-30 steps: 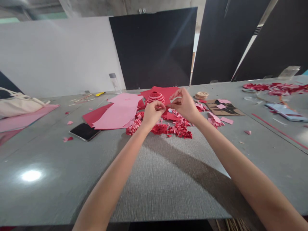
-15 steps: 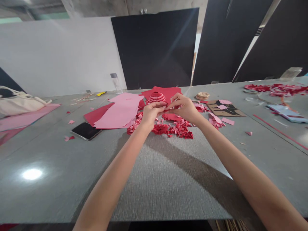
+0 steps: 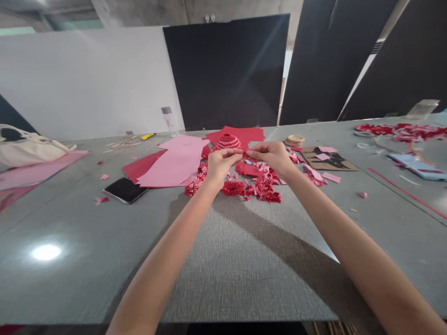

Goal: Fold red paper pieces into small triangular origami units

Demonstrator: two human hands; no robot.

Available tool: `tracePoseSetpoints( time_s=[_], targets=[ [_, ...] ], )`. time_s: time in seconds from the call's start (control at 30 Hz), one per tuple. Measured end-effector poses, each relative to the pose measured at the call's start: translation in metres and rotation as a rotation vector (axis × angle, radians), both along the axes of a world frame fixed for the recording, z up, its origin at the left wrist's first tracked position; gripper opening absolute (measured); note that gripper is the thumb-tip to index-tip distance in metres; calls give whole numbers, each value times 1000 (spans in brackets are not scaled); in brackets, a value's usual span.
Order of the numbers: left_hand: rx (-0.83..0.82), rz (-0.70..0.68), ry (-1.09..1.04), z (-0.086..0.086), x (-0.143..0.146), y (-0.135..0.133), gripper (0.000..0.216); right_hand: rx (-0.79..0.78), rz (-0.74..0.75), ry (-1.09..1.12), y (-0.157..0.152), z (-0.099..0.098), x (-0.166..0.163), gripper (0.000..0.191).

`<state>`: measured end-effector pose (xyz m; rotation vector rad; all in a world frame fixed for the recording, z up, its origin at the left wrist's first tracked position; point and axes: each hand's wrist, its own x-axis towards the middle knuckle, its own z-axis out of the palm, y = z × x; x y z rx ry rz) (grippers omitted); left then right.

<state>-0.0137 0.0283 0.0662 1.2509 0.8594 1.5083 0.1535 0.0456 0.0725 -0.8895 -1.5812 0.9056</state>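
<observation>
My left hand (image 3: pixel 221 164) and my right hand (image 3: pixel 271 157) meet fingertip to fingertip above the middle of the table. Pinched between them is a small red piece of paper (image 3: pixel 244 154), mostly hidden by the fingers. Behind the hands stands a round red-and-pink folded-paper form (image 3: pixel 228 141) with a hole on top. Below them lie a red pleated paper ring (image 3: pixel 233 188) and a heap of small folded red and pink paper pieces (image 3: pixel 263 185). A curved red-and-pink folded strip (image 3: pixel 194 185) rests beside my left wrist.
Pink paper sheets (image 3: pixel 172 163) and a black phone (image 3: pixel 125 190) lie to the left. A clear bottle (image 3: pixel 169 120) stands behind. To the right are a wooden disc stack (image 3: pixel 294 140), a brown board (image 3: pixel 344 163) and a light-blue phone (image 3: pixel 417 166). A white bag (image 3: pixel 31 148) sits far left.
My right hand has lowered slightly, and its fingers now point flatter toward the left hand's fingertips. My left hand has barely moved. The things on the table stay put.
</observation>
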Motion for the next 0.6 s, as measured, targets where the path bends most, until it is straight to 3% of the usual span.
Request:
tracePoseSetpoints(
  time_s=[0.1, 0.27, 0.43, 0.6],
  targets=[
    [15, 18, 3, -1, 1, 1, 8, -66, 8, 109, -2, 0, -4, 30],
    [19, 38, 43, -1, 1, 2, 8, -103, -33, 110, -2, -1, -7, 27],
    [36, 87, 122, -3, 1, 3, 11, -91, -31, 94, -1, -1, -7, 25],
    [30, 45, 46, -5, 1, 3, 11, -60, -9, 91, -1, -3, -6, 23]
  ],
)
